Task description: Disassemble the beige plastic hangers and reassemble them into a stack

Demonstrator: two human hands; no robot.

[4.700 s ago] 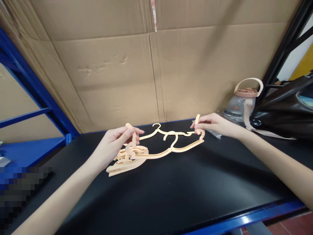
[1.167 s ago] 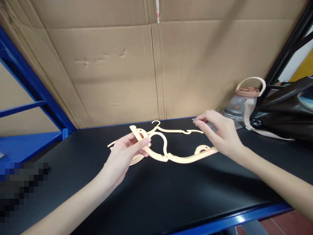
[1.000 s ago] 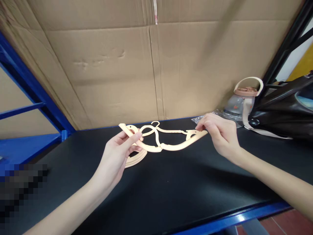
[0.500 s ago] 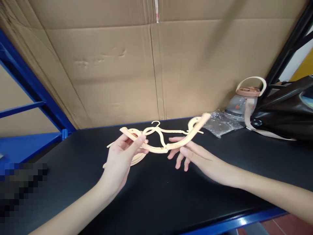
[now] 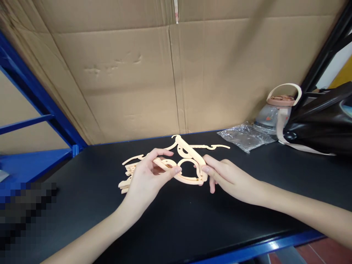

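Note:
A cream plastic folding hanger (image 5: 189,180) is held between both hands above the black table, its arms bent up at an angle to each other. My left hand (image 5: 148,174) pinches one arm of it between thumb and fingers. My right hand (image 5: 228,176) grips the other arm near the joint, and that arm points up and to the left. On the table behind lies an unfolded hanger (image 5: 220,146) of the same colour, partly covered by the held one. Several folded hangers (image 5: 127,182) rest beside my left wrist, mostly hidden by the hand.
A clear plastic bag (image 5: 244,136) lies at the back right. Beside it stands a bottle (image 5: 275,115) with a handle and strap, next to a black bag (image 5: 324,121). Cardboard (image 5: 123,84) walls the back; blue metal framing (image 5: 41,91) edges the left side.
The hanger's right arm has swung upward and to the left, folding towards the other arm. My right hand has closed on it near the joint; my left hand has shifted slightly right.

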